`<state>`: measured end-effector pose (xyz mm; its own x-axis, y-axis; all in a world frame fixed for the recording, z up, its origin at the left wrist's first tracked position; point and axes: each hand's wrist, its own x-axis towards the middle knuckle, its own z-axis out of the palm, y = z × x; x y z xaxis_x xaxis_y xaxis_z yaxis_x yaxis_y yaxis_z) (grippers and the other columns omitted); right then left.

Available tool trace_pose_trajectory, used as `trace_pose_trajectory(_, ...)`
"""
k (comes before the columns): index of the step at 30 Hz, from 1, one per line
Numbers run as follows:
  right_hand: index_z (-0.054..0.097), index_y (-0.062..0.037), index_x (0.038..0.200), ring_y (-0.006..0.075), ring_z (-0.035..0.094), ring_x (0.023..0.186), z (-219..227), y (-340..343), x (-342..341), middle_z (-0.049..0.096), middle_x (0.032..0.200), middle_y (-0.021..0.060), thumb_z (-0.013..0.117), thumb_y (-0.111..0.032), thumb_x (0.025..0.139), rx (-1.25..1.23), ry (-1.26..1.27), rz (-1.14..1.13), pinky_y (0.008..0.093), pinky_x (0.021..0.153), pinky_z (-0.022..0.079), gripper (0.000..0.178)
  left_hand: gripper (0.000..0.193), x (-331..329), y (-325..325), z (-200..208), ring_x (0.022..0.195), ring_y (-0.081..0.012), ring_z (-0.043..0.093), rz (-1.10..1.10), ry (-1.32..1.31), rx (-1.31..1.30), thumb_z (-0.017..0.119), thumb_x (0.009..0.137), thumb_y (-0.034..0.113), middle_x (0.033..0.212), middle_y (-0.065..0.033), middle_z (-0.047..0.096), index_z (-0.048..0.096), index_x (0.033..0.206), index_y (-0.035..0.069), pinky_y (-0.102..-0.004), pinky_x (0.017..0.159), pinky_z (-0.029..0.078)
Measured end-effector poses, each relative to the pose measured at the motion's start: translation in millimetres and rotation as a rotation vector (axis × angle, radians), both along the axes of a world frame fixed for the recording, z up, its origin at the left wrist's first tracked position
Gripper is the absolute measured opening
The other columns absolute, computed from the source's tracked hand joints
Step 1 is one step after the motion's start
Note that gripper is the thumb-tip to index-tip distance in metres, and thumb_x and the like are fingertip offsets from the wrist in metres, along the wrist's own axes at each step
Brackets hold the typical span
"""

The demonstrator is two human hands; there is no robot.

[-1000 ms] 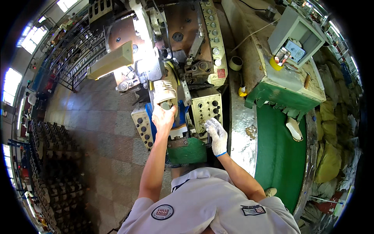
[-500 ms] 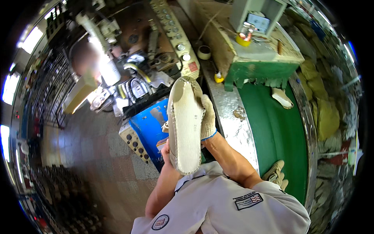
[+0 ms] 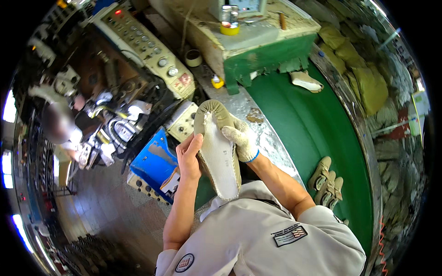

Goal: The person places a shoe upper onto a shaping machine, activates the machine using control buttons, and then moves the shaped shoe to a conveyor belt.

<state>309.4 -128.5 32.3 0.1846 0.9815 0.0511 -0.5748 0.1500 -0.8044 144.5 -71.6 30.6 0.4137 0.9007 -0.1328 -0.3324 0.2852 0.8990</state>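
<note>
Between my two hands is a beige shoe upper (image 3: 220, 158), its underside turned toward me, with a pale insole board showing and gathered fabric around the toe. The toe points away from me and the heel end is near my shirt. My bare left hand (image 3: 189, 156) grips the left edge, thumb on the underside. On the right edge, my right hand (image 3: 241, 138) wears a knitted cream glove with a blue cuff, its thumb lying over the underside. The fingers behind the shoe upper are hidden.
At right runs a green conveyor belt (image 3: 294, 124) with several beige shoes (image 3: 328, 186) and another upper (image 3: 306, 82). A metal ledge borders it. Left are a blue machine box (image 3: 154, 161), a control panel (image 3: 147, 46) and metal machinery. A yellow bottle (image 3: 217, 82) stands on the ledge.
My left hand has moved up the shoe upper's left edge from near the heel, its thumb now on the underside. The right thumb has come over the edge. The view has swung right.
</note>
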Motion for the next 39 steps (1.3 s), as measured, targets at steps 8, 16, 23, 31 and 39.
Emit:
trace_pose_trajectory(8, 0.059, -0.0011, 0.140, 0.0179, 0.063, 0.112, -132.9, -41.7, 174.2, 0.068, 0.127, 0.0101, 0.070, -0.035, 0.090, -0.378, -0.432, -0.282, 0.0334, 0.100, 0.049, 0.061, 0.042, 63.4, 0.7, -94.9, 0.110, -0.0326, 0.069, -0.174, 0.751, 0.533, 0.069, 0.097, 0.023, 0.121, -0.0234, 0.070, 0.063, 0.127, -0.006, -0.0382, 0.094, 0.053)
trace_pose_trajectory(16, 0.067, -0.0077, 0.127, 0.0366, 0.065, 0.120, -268.2, -185.0, 396.7, 0.069, 0.127, 0.0166, 0.066, -0.064, 0.082, -1.652, -1.396, 0.062, 0.0427, 0.099, 0.052, 0.072, 0.029, -60.1, -18.5, -88.5, 0.104, -0.0444, 0.063, 0.116, 1.660, 0.805, 0.065, 0.096, 0.017, 0.114, -0.0236, 0.067, 0.066, 0.114, -0.005, -0.0489, 0.089, 0.051)
trace_pose_trajectory(23, 0.078, -0.0070, 0.107, 0.0353, 0.070, 0.109, -360.9, -147.1, 486.5, 0.073, 0.116, 0.0197, 0.065, -0.044, 0.087, -1.614, -1.381, 0.155, 0.0443, 0.091, 0.056, 0.044, 0.026, -25.8, -29.1, -80.4, 0.098, -0.0366, 0.064, 0.032, 1.952, 1.105, 0.064, 0.097, 0.029, 0.101, -0.0162, 0.071, 0.074, 0.098, 0.005, -0.0486, 0.090, 0.051)
trace_pose_trajectory(31, 0.059, 0.0079, 0.122, 0.0352, 0.068, 0.091, -392.1, 55.3, 661.2, 0.068, 0.110, 0.0255, 0.080, -0.049, 0.077, -1.303, -0.138, -0.898, 0.0442, 0.077, 0.054, 0.076, 0.023, -7.1, -16.7, -75.6, 0.094, -0.0377, 0.063, -0.062, 1.875, 1.038, 0.064, 0.098, 0.024, 0.101, -0.0169, 0.070, 0.073, 0.095, 0.003, -0.0490, 0.086, 0.052)
trace_pose_trajectory(39, 0.035, 0.0049, 0.145, 0.0340, 0.063, 0.119, -452.7, 111.1, 694.2, 0.058, 0.137, 0.0215, 0.086, -0.023, 0.076, -0.895, 0.207, -1.314, 0.0465, 0.099, 0.054, 0.090, 0.023, -21.0, -22.5, -89.6, 0.099, -0.0399, 0.062, -0.062, 2.023, 0.949, 0.064, 0.096, 0.025, 0.103, -0.0159, 0.071, 0.073, 0.097, 0.004, -0.0528, 0.089, 0.050)
